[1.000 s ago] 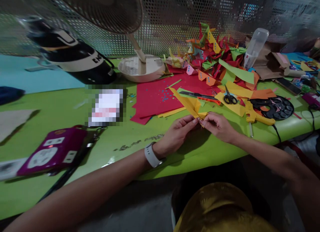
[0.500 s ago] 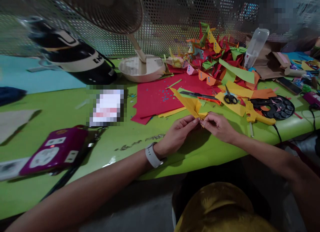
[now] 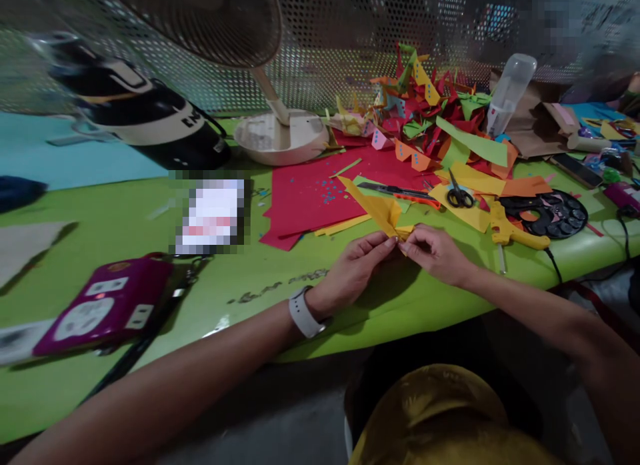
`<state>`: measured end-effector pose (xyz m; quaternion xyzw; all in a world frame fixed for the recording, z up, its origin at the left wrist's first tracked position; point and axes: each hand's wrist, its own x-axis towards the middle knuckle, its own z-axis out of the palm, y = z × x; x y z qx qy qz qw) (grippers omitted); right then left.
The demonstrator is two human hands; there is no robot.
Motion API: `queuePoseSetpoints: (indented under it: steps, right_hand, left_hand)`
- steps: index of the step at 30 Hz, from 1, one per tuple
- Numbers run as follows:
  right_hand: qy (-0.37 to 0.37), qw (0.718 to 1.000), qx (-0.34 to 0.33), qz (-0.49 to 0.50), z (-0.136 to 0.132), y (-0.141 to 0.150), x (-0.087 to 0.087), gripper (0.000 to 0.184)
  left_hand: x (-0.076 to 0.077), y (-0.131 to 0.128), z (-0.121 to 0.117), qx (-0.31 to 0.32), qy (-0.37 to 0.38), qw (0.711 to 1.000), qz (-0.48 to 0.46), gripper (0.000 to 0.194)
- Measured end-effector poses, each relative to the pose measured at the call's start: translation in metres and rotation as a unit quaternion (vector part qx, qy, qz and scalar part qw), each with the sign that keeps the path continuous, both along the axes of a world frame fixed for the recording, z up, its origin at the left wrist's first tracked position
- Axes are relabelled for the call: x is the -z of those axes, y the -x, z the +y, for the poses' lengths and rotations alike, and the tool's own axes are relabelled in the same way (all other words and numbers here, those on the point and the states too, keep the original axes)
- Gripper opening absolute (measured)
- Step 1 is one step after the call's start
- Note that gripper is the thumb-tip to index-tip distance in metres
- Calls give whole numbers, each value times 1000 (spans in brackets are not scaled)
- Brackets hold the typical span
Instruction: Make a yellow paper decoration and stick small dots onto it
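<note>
A folded yellow paper piece (image 3: pixel 381 210) is pinched between both hands near the table's front edge, its long point slanting up and to the left. My left hand (image 3: pixel 361 263), below a pale watch band, closes thumb and fingers on its lower left side. From the right, my right hand (image 3: pixel 436 255) pinches the lower right part, fingertips almost touching those of the left. The fingers cover the bottom folds. Just beyond lie a red paper sheet (image 3: pixel 305 198), a box cutter (image 3: pixel 400 193) with an orange handle, and black scissors (image 3: pixel 459 195).
Behind is a heap of folded coloured paper (image 3: pixel 440 111) beside a clear bottle (image 3: pixel 513 95). A yellow glue gun (image 3: pixel 517 233) and a black palette (image 3: pixel 545 213) lie right. Leftward are a fan base (image 3: pixel 260 145), a dark flask (image 3: pixel 160 118) and a purple pouch-like item (image 3: pixel 113 305).
The view has shifted very slightly. Both hands keep their pinch on the yellow paper, with barely any movement of the fingers.
</note>
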<state>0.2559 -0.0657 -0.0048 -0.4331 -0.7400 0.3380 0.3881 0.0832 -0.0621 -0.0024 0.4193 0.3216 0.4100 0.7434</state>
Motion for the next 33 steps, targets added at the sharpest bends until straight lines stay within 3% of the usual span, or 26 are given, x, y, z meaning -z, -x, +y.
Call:
queuePoseSetpoints:
  steps: [19,25,29,33]
  right_hand:
    - [8,1000,-24,12,3,0,-5,20]
    - [-13,999,-30,9,7,3,-1,27]
    - [8,996,15,82,4,2,-3,25]
    - [48,983,111,141,2,-1,-8,33]
  left_hand:
    - [3,1,1,-25,-42,998,32,30]
    - [0,1,3,-36,-26,998,33,31]
    - [-2,1,5,-66,-23,997,38,32]
    - [-1,1,5,-92,-29,995,25,29]
